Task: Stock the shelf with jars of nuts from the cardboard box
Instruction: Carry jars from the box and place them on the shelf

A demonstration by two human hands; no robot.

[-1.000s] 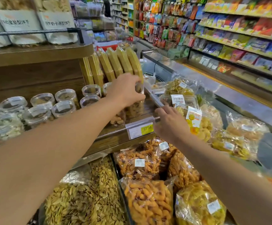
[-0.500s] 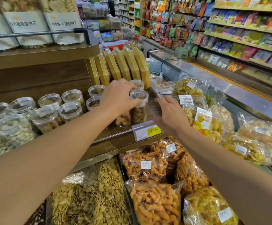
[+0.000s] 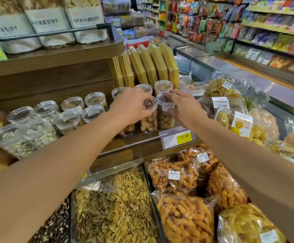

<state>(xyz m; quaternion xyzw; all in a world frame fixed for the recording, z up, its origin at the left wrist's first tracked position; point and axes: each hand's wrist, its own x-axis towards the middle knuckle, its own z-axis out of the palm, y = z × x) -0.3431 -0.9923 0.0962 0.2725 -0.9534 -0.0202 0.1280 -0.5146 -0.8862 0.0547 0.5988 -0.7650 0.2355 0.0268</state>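
Wooden shelf (image 3: 135,149), front edge — two clear jars of nuts standing upright, touching side by side, just behind the yellow price tag (image 3: 184,137). Left hand (image 3: 131,106) — fingers curled over the top of the left jar (image 3: 149,120), gripping it. Right hand (image 3: 184,106) — fingers and thumb wrapped round the right jar (image 3: 165,118). More clear jars (image 3: 72,113) stand in rows to the left.

Five yellow flat boxes (image 3: 148,65), two hands (image 3: 130,104), one price tag (image 3: 177,138)

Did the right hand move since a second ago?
Yes. The right hand went from beside the yellow price tag up the shelf onto a nut jar.
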